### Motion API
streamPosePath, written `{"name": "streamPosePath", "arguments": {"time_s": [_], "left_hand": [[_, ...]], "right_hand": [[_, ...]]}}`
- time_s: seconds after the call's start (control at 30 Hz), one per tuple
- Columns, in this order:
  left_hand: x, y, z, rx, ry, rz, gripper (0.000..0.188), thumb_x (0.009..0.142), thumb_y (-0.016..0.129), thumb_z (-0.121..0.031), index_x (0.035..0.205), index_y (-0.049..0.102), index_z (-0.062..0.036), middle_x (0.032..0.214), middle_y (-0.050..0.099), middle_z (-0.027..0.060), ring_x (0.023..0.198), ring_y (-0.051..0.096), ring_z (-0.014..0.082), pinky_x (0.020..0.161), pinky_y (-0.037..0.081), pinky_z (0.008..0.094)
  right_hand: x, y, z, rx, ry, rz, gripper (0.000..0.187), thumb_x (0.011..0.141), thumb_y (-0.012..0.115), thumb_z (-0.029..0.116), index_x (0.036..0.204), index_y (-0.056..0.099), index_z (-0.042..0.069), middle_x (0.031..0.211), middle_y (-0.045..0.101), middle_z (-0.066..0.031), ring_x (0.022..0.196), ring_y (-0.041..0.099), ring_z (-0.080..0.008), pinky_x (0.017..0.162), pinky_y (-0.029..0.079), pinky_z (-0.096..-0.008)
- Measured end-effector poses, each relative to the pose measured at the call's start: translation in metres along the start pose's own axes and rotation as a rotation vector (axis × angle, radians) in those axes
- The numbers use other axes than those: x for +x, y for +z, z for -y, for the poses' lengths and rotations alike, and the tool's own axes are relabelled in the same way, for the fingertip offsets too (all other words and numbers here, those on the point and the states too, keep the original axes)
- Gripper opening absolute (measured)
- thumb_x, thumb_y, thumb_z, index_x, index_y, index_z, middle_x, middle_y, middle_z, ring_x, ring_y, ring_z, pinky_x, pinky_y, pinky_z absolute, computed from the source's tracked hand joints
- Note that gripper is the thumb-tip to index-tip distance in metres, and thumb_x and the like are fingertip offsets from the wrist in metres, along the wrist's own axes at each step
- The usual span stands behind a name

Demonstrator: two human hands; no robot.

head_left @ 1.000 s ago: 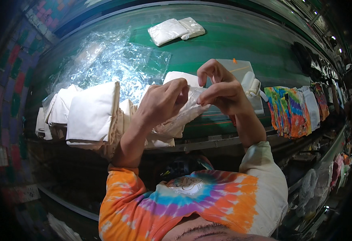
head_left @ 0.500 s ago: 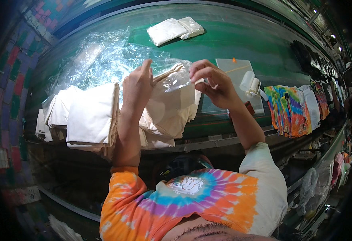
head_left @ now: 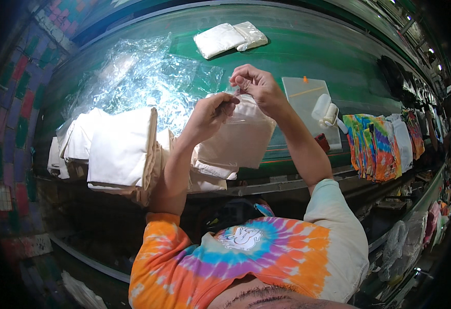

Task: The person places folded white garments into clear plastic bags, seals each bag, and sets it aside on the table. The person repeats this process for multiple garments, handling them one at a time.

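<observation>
A folded cream cloth in a clear plastic bag (head_left: 243, 141) hangs below my hands at the front of the green table. My left hand (head_left: 209, 116) is closed on the left side of the bag's upper end. Just above and to its right, my right hand (head_left: 260, 91) pinches the same end, fingertips close to the left ones. More folded cream cloth (head_left: 212, 170) lies under the bag. Left of my left forearm stands a stack of folded cream cloths (head_left: 120, 147). Behind it spreads a crinkled heap of clear plastic bags (head_left: 151, 85).
Two bagged cream bundles (head_left: 220, 41) overlap at the far side of the green table (head_left: 297, 56). On the right are a translucent flat sheet (head_left: 300, 92), a white roller-like tool (head_left: 329, 116), a small red object (head_left: 322, 142) and folded tie-dyed clothes (head_left: 372, 147).
My hands have come together at the bag's upper end; the left moved right, the right moved left and away from me. The bagged cloth has shifted right and now hangs more squarely.
</observation>
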State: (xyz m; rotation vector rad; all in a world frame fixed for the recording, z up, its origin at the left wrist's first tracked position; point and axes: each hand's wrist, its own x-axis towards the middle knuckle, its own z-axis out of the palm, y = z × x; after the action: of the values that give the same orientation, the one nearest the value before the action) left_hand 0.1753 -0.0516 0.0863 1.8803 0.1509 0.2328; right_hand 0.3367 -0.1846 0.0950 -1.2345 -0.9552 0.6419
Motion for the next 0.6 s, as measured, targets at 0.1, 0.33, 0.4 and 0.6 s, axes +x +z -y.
{"name": "streamPosePath", "arguments": {"time_s": [0.1,0.33,0.4,0.6], "left_hand": [[0.005,0.009,0.009,-0.276,-0.013,-0.054,0.020,0.107,0.060,-0.018,0.111,0.067,0.0006,0.083,0.060,-0.0013,0.073,0.053,0.0049,0.066,0.045,0.0233],[0.006,0.013,0.009,-0.653,-0.115,-0.048,0.021,0.107,0.059,-0.023,0.103,0.064,-0.0038,0.084,0.058,-0.0026,0.062,0.042,0.0024,0.053,0.032,0.0201],[0.005,0.009,0.008,-0.749,-0.101,-0.037,0.021,0.107,0.060,-0.024,0.101,0.064,-0.0044,0.080,0.058,-0.0032,0.061,0.041,0.0013,0.051,0.029,0.0196],[0.004,0.003,0.008,-0.802,-0.094,-0.021,0.021,0.107,0.059,-0.024,0.103,0.063,-0.0046,0.079,0.056,-0.0020,0.058,0.038,0.0023,0.049,0.026,0.0207]], "right_hand": [[0.005,-0.002,-0.010,0.242,0.048,0.015,0.019,0.102,0.068,0.018,0.105,0.070,-0.001,0.110,0.063,-0.0068,0.093,0.063,-0.0124,0.082,0.054,-0.0288],[0.003,-0.016,-0.018,0.536,0.034,0.145,0.016,0.101,0.068,0.018,0.104,0.068,0.002,0.107,0.066,-0.0070,0.100,0.063,-0.0148,0.089,0.052,-0.0312],[0.003,-0.017,-0.020,0.607,0.023,0.196,0.015,0.102,0.067,0.017,0.104,0.068,0.002,0.106,0.067,-0.0076,0.101,0.063,-0.0154,0.090,0.052,-0.0313],[0.002,-0.009,-0.017,0.553,-0.018,0.163,0.018,0.102,0.067,0.019,0.108,0.070,0.002,0.107,0.070,-0.0093,0.101,0.065,-0.0161,0.090,0.053,-0.0325]]}}
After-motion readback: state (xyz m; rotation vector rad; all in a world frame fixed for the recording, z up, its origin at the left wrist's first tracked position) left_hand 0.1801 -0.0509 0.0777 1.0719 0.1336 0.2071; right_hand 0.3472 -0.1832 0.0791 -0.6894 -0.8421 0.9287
